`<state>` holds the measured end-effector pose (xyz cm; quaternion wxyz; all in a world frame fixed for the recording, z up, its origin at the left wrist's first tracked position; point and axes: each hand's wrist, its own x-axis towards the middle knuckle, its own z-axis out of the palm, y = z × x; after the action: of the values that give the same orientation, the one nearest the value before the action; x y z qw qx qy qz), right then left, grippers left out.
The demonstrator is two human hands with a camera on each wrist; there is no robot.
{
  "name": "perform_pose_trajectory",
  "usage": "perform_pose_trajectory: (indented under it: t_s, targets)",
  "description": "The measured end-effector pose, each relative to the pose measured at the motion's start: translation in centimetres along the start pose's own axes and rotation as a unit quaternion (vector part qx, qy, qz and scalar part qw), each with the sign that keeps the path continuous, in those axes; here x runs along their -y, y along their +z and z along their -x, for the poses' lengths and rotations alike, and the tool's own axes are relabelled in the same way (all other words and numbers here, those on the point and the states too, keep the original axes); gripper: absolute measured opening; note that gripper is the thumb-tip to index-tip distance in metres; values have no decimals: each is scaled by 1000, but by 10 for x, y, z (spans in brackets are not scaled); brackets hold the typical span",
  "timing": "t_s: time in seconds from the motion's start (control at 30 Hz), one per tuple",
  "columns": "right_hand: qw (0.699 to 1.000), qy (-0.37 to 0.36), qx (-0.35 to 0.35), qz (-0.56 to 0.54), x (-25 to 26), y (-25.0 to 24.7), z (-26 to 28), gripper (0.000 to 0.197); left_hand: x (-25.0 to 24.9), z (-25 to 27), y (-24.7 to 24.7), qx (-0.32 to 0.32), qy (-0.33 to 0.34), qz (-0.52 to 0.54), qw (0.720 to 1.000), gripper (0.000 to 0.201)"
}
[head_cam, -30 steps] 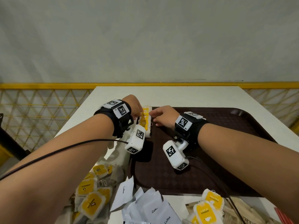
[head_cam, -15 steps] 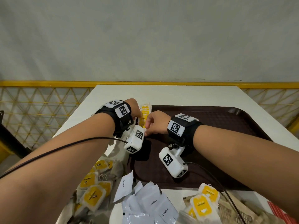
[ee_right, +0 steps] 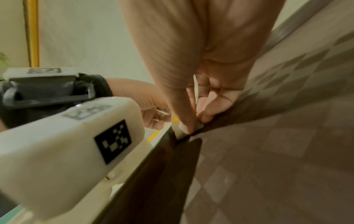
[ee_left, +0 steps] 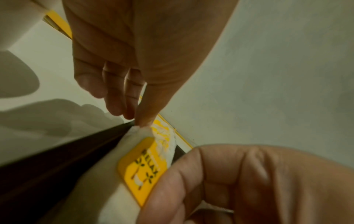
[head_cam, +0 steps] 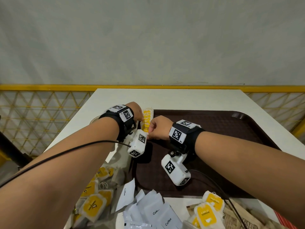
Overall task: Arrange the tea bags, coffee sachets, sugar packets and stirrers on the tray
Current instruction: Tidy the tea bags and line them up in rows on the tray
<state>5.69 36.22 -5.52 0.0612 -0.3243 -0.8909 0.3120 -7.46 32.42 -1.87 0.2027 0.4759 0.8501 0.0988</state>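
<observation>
Item: row of tea bags [head_cam: 147,119], yellow labels, standing along the tray [head_cam: 231,129] at its far left edge; I read "RELAX" on the nearest label. Left hand [head_cam: 137,111]: I see its fingertips [ee_left: 142,119] pinching the row's outer side. Right hand [head_cam: 158,128]: I see thumb and fingers [ee_right: 186,125] pinching the near end bag against the tray floor. Off-tray stock on the table [head_cam: 165,98]: loose tea bags [head_cam: 92,207], white coffee sachets [head_cam: 156,212], both at the near edge.
</observation>
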Motion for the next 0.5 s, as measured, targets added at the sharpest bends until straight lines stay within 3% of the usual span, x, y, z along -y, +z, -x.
perform_pose_trajectory:
  t_s: [0.27,0.37,0.5]
  targets:
    - [1000,9,-1,-6,-1,-1,-1,26,3,0,-4,11,-55,66,996,24]
    - [1000,12,3,-10,-1,-2,-1,26,1,4,-3,23,-49,23,998,15]
    - [1000,13,5,-17,-1,-2,-1,25,4,2,1,28,-33,12,999,26]
